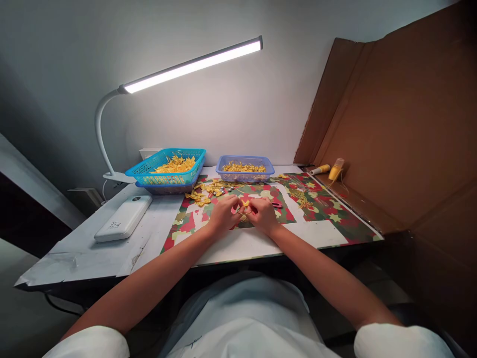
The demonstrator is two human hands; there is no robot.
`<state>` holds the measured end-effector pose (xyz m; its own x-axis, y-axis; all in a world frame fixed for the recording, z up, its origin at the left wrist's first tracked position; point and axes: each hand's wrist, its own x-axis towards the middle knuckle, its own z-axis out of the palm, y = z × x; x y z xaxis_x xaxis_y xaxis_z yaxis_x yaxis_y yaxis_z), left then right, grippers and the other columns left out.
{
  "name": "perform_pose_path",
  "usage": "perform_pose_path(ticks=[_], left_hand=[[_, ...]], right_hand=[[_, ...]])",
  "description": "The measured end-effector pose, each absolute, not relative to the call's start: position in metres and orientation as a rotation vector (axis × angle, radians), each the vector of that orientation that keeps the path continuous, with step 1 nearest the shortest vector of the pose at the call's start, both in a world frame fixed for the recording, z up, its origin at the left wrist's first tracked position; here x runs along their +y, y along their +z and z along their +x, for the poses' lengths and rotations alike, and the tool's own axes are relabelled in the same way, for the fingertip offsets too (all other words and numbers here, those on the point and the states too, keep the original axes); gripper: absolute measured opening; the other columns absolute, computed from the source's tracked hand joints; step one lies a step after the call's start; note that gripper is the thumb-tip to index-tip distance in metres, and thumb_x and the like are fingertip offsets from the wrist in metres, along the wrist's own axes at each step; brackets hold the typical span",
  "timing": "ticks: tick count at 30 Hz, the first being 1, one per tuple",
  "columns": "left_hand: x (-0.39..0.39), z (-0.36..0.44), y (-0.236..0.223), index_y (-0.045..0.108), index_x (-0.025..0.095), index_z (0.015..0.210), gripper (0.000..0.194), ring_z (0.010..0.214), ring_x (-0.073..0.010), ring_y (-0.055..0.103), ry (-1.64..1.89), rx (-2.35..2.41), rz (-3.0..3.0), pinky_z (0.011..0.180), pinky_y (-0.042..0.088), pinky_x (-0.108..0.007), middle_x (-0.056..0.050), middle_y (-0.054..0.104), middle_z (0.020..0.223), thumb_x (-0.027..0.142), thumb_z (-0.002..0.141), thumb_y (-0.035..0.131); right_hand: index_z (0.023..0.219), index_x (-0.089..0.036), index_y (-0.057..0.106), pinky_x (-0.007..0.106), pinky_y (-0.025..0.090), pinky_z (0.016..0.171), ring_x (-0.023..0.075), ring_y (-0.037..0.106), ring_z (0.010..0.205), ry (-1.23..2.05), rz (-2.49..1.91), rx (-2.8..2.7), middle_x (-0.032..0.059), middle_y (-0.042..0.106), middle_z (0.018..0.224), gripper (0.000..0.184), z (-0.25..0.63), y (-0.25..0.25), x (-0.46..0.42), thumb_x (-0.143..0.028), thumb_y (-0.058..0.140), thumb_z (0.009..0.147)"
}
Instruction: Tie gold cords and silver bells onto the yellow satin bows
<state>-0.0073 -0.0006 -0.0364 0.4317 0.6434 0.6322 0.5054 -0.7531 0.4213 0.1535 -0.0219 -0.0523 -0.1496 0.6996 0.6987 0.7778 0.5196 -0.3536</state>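
My left hand and my right hand meet over the mat, fingertips pinched on a small yellow ribbon piece, which looks like a bow. A thin gold cord loops below it between the fingers. Just behind my hands lie loose yellow ribbon pieces, with gold cords and several small silvery bits. A pinkish-red handled tool pokes out beside my right hand, its other end hidden. Finer details of the held piece are too small to make out.
A blue basket of yellow ribbon pieces and a purple basket of gold pieces stand at the back. A white power bank lies left, near the lamp. Gold cord and a yellow-capped bottle are right, beside cardboard.
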Motion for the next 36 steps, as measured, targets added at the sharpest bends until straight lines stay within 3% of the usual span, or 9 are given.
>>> perform_pose_path(ticks=[5,7,10,15,23,36], left_hand=[[-0.001,-0.011,-0.035,0.047,0.02,0.077,0.012,0.063,-0.0142,0.045,1.208,1.103,2.403,0.059,0.035,-0.026,0.001,0.052,0.074,0.022,0.068,0.055],[0.001,-0.013,-0.033,0.048,0.02,0.072,0.002,0.063,-0.0144,0.045,1.119,1.062,2.353,0.06,0.035,-0.026,0.001,0.053,0.07,0.021,0.069,0.048],[0.002,-0.015,-0.031,0.048,0.02,0.064,0.017,0.062,-0.0145,0.046,1.049,0.967,2.296,0.059,0.035,-0.026,0.001,0.051,0.063,0.026,0.078,0.042],[0.002,-0.016,-0.029,0.045,0.019,0.06,0.027,0.056,-0.0119,0.041,1.065,0.946,2.369,0.055,0.032,-0.024,0.003,0.047,0.057,0.033,0.083,0.047],[0.0,-0.017,-0.029,0.046,0.019,0.064,0.021,0.056,-0.0115,0.041,1.187,0.908,2.474,0.056,0.031,-0.024,0.003,0.046,0.059,0.023,0.085,0.046],[0.003,-0.014,-0.031,0.047,0.019,0.061,0.027,0.054,-0.011,0.048,1.009,0.814,1.983,0.054,0.039,-0.024,0.003,0.052,0.056,0.037,0.08,0.049]], right_hand=[[0.057,-0.02,0.042,0.029,0.032,0.07,0.0111,0.038,0.052,-0.029,-1.259,-1.825,-0.0042,0.048,0.051,0.019,0.156,-0.05,-0.022,-0.022,0.048,0.075],[0.057,-0.02,0.042,0.029,0.032,0.071,0.0113,0.039,0.053,-0.027,-1.257,-1.834,-0.004,0.049,0.053,0.018,0.156,-0.049,-0.024,-0.021,0.047,0.075],[0.059,-0.02,0.043,0.029,0.031,0.071,0.0115,0.041,0.054,-0.008,-1.224,-1.861,-0.0039,0.05,0.054,0.017,0.157,-0.046,-0.025,-0.022,0.046,0.076],[0.061,-0.02,0.043,0.03,0.031,0.072,0.0123,0.043,0.056,0.021,-1.18,-1.936,-0.0032,0.052,0.057,0.014,0.158,-0.045,-0.027,-0.021,0.043,0.076],[0.066,-0.019,0.05,0.032,0.029,0.073,0.0125,0.045,0.057,0.034,-1.147,-1.89,-0.0019,0.057,0.061,0.016,0.161,-0.044,-0.029,-0.026,0.043,0.078],[0.066,-0.019,0.053,0.031,0.031,0.074,0.012,0.043,0.054,0.052,-1.14,-1.902,-0.0037,0.053,0.055,0.022,0.161,-0.042,-0.033,-0.024,0.041,0.084]])
